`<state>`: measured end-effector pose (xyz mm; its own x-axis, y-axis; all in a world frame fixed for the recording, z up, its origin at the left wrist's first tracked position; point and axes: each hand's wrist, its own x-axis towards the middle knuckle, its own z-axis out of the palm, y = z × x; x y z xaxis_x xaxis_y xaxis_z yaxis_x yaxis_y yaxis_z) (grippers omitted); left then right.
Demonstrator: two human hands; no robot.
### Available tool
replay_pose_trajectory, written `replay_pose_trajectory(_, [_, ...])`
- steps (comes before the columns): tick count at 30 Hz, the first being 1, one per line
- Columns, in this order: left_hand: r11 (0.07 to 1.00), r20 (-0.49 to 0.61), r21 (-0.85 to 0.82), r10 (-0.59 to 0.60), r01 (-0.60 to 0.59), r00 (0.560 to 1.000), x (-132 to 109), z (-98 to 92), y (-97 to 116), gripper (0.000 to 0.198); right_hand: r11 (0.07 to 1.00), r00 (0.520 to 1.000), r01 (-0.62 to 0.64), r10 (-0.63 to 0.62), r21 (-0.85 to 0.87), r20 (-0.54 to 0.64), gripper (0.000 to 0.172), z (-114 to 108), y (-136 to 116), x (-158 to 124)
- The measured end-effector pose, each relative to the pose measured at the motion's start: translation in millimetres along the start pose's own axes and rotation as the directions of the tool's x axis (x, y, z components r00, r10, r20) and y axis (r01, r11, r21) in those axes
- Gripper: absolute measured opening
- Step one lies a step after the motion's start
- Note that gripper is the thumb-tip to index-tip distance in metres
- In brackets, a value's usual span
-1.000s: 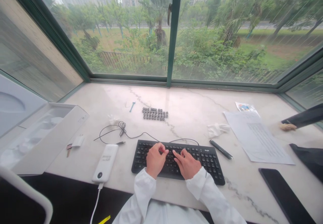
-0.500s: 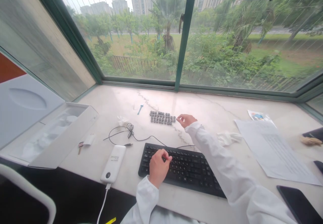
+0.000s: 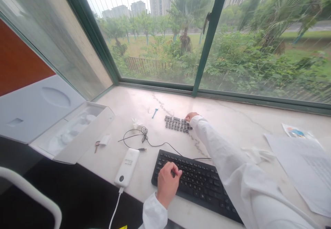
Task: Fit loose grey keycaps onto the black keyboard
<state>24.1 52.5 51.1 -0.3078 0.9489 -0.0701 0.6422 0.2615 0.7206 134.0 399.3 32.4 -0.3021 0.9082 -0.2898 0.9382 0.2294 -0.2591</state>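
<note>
My left hand (image 3: 168, 182) hovers over the left part of a black keyboard (image 3: 201, 187), thumb and forefinger curled together in a pinch. Whatever those fingers hold, if anything, is too small to make out. Farther away, my right hand (image 3: 191, 116) reaches to the upper right end of several rows of dark keycaps (image 3: 177, 124) laid out on the pale stone counter (image 3: 144, 98). Its fingertips are closed at a keycap there, partly hidden by the hand. Left of the rows lies a small blue tool (image 3: 154, 113).
A black cable (image 3: 161, 145) runs from behind the keyboard. On the left are a white power bank (image 3: 127, 167), a key (image 3: 96, 146) and an open white box (image 3: 77, 143). Paper sheets (image 3: 300, 167) and crumpled white material (image 3: 258, 155) lie right. A window frame (image 3: 165, 87) borders the back.
The view has swung left, so things sit farther right. My right hand has moved from the lower right end of the keycap rows to their upper right end. My left hand keeps its pinch over the keyboard.
</note>
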Motion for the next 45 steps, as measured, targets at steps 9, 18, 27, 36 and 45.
replay_pose_trajectory(9, [0.999,-0.018,0.001,-0.047,0.047,0.999,-4.4,-2.1,-7.6,0.017,0.999,0.999,-0.039,0.039,-0.001,0.004,0.033,11.8,7.2,11.9])
replay_pose_trajectory(18, [0.998,-0.047,-0.058,-0.021,0.018,0.999,-8.8,2.0,-7.9,0.017,0.999,1.0,-0.022,0.022,0.023,0.016,0.033,2.2,4.1,6.5])
replay_pose_trajectory(27, [0.999,-0.056,-0.038,0.012,-0.015,0.998,-8.5,3.1,-6.8,0.019,0.991,0.984,0.013,0.01,0.13,-0.179,0.022,-18.0,3.5,-26.8])
replay_pose_trajectory(36, [0.997,-0.022,-0.043,0.065,-0.066,0.998,-7.4,12.1,1.6,0.02,0.916,0.977,0.21,-0.185,0.34,-0.105,0.016,7.9,21.0,-136.6])
replay_pose_trajectory(45, [0.991,-0.006,-0.065,0.116,-0.116,0.993,-4.9,21.0,11.8,0.019,0.781,0.891,0.455,-0.398,0.429,-0.22,0.017,57.9,35.8,-237.8])
